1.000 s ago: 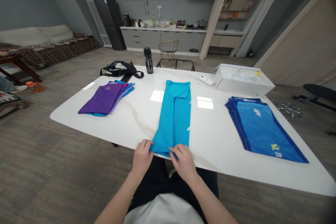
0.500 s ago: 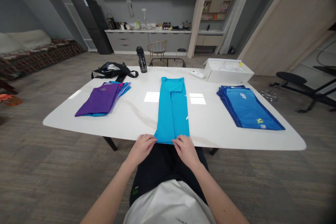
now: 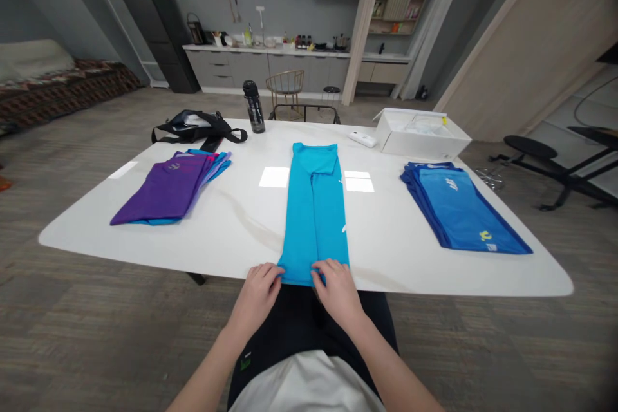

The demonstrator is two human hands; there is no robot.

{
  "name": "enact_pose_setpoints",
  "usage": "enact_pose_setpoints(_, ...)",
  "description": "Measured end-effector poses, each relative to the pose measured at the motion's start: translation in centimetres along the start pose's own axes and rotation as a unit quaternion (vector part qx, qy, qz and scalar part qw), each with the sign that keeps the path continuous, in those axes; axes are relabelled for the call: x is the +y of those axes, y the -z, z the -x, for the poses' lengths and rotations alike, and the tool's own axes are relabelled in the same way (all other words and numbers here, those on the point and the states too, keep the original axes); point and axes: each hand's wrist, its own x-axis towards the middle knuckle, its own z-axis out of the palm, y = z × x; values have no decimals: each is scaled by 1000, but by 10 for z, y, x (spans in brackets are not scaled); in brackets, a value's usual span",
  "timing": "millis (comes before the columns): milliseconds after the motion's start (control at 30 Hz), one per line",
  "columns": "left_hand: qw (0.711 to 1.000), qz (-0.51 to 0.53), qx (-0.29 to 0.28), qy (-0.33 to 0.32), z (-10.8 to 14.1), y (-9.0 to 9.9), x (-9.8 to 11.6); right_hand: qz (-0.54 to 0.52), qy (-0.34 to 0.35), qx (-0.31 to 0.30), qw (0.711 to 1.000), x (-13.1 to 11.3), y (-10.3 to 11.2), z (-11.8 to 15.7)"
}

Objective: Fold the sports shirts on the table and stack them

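A turquoise shirt (image 3: pixel 299 206), folded into a long narrow strip, lies lengthwise on the white table from its middle to the near edge. A folded flap shows near its far end, and small white marks run along its right side. My left hand (image 3: pixel 259 290) is closed in a pinch on the near left corner of the shirt. With thumb and fingers together, my right hand (image 3: pixel 337 288) grips the near hem, right of its middle.
Folded purple and blue clothes (image 3: pixel 167 190) are stacked on the left, folded blue clothes (image 3: pixel 458 206) on the right. Along the back are a black bag (image 3: pixel 193 125), a bottle (image 3: pixel 253 106), a white device (image 3: pixel 362 139) and a white box (image 3: pixel 420 132).
The view has tilted and shifted, so the table appears lower and nearer. Both hands stay at the near end of the turquoise shirt, which keeps its folded shape.
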Motion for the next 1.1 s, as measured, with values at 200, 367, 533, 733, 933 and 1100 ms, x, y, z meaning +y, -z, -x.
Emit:
enact_pose_setpoints(200, 996, -16, 84, -27, 14, -13, 0, -57, 42, 32, 997, 0, 2, -3)
enact_pose_setpoints(367, 1000, 9, -5, -9, 14, -8, 9, -45, 54, 23, 997, 8, 0, 0)
enact_pose_setpoints(533, 1000, -2, -16, 1, -2, 4, 11, -45, 46, 28, 998, 9, 1, 2)
enact_pose_setpoints(733, 989, -28, -33, 141, -30, -3, 6, -64, 37, 36, 997, 2, -1, 3)
enact_pose_setpoints(933, 978, 49, -69, 193, -31, -2, 6, -37, 28, 17, 999, 6, -1, 3)
enact_pose_setpoints(1100, 963, 72, -55, 255, -13, 3, 9, -44, 37, -11, 998, 10, 4, 2)
